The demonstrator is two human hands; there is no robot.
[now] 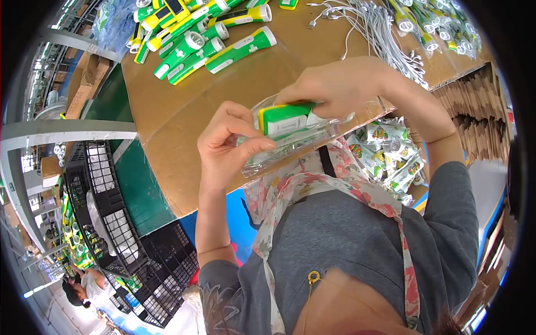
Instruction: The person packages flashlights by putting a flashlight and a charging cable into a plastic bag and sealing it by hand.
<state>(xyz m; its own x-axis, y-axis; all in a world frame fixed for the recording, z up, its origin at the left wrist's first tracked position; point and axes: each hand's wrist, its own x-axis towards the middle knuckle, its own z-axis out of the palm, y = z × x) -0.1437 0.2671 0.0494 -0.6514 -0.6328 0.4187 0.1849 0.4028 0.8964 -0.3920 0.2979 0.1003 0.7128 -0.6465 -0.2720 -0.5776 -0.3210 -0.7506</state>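
My left hand (231, 137) pinches a clear plastic bag (304, 139) at its left side, thumb on the near side. A green flashlight (282, 120) with a yellow edge and a white label lies between my hands, at least partly behind the clear film. My right hand (338, 86) is curled over the flashlight's right end, with the fingertips partly hidden. Both hands are just above the near edge of the cardboard-covered table (184, 128). Beyond them, several more green and yellow flashlights (240, 50) lie in a loose pile.
White USB cables (374, 33) are bunched at the back, beside bagged flashlights (435, 25). Below the table edge at right are more bagged items (388, 151) and stacked folded cardboard (474, 117). Black crates (120, 223) stand at left; another person (89, 290) is farther off.
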